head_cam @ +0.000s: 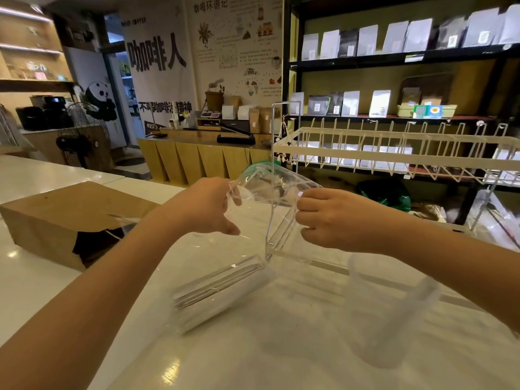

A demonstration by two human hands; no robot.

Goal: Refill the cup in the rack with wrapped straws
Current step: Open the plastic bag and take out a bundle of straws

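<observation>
A clear plastic bag [270,190] full of white wrapped straws [216,291] hangs over the white counter, its lower end resting on the surface. My left hand [208,206] pinches the bag's top edge on the left. My right hand [329,218] grips the same top edge on the right, and the mouth is stretched between them. A translucent plastic cup [385,311] stands on the counter under my right forearm, in front of the white wire rack [394,142]. Whether the cup holds anything I cannot tell.
A brown paper bag [70,218] lies on its side at the left of the counter [281,356], its open end towards me. The rack's lower frame [287,254] sits just behind the straw bag. Black shelves with pouches [380,40] fill the right background.
</observation>
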